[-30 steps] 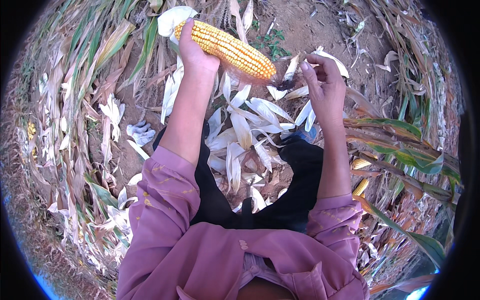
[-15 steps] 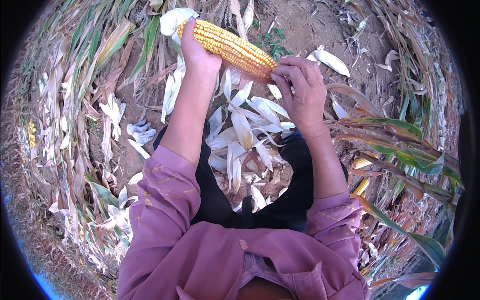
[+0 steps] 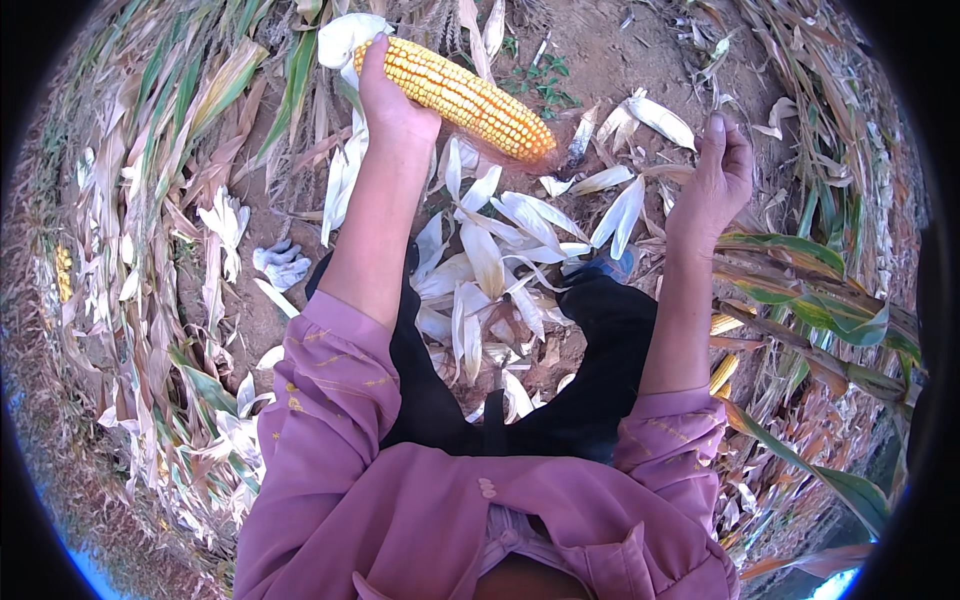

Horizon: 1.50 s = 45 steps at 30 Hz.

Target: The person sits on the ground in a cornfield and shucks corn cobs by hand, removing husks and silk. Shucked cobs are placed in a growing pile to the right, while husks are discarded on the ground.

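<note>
My left hand (image 3: 395, 108) is wrapped round a yellow ear of corn (image 3: 470, 98), close to its left end. White husk (image 3: 352, 40) is still joined to the ear there. Thin reddish silk (image 3: 485, 148) hangs along the ear's lower side, near the bare tip. Well off to the right, my right hand (image 3: 710, 190) is apart from the ear, its fingers curled in toward the thumb. Whether anything fine sits between those fingers is too small to make out.
Peeled pale husks (image 3: 490, 250) lie between my legs. A grey-white glove (image 3: 282, 264) rests on the soil at left. Dry cornstalks (image 3: 200, 130) line the left; leafy stalks (image 3: 830, 300) reach in from the right, with corn ears (image 3: 722, 375) beneath.
My right hand has left the ear's tip and moved right, uncovering the tip and husks on the ground. My left hand and the ear of corn have barely moved.
</note>
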Each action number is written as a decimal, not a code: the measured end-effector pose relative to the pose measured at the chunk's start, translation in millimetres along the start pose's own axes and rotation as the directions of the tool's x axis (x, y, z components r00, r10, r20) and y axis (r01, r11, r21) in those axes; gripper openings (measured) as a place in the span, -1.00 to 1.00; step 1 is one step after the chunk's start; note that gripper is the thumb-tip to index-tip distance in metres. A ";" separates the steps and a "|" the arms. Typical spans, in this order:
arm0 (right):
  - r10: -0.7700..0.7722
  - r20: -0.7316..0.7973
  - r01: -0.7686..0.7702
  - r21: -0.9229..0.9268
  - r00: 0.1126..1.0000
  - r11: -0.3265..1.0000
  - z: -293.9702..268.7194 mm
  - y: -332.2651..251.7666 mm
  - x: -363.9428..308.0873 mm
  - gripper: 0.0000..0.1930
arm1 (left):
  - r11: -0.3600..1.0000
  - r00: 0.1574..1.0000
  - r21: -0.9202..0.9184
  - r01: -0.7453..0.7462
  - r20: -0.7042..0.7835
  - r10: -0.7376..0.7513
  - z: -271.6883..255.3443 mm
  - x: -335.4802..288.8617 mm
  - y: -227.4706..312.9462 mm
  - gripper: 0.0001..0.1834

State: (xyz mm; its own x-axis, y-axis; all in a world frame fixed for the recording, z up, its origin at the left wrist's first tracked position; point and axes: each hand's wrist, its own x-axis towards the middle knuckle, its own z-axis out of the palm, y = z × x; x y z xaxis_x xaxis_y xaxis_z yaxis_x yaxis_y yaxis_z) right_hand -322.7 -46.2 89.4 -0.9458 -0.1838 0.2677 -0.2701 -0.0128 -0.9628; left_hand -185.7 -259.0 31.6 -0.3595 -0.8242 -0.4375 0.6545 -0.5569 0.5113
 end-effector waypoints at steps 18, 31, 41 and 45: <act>0.032 0.169 -0.018 -0.085 0.985 0.996 4.4 1.5 -7.1 -0.84 | 1.000 1.000 0.015 0.016 -0.015 -0.016 2.0 -1.3 -1.1 -0.58; 0.129 0.769 0.170 -0.296 0.626 0.940 6.5 4.9 -24.6 -0.65 | 0.999 0.999 -0.035 0.031 0.012 -0.030 -2.3 4.6 -4.7 -0.55; 0.266 0.733 0.152 -0.449 0.626 0.880 9.3 2.8 -26.1 -0.82 | 1.000 1.000 -0.004 0.002 0.009 -0.002 0.1 3.7 -3.4 -0.59; 0.308 0.725 0.183 -0.512 0.617 0.839 6.9 5.4 -24.5 -0.84 | 1.000 1.000 0.001 -0.013 -0.010 0.013 2.7 -0.5 -5.7 -0.59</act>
State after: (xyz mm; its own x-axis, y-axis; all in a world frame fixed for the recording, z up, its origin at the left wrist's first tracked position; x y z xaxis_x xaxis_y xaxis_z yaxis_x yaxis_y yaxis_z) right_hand -299.8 -48.5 77.4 -0.5356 -0.8294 -0.1585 -0.4918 0.4590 -0.7399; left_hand -191.0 -255.7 30.9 -0.3447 -0.8301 -0.4382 0.6582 -0.5466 0.5177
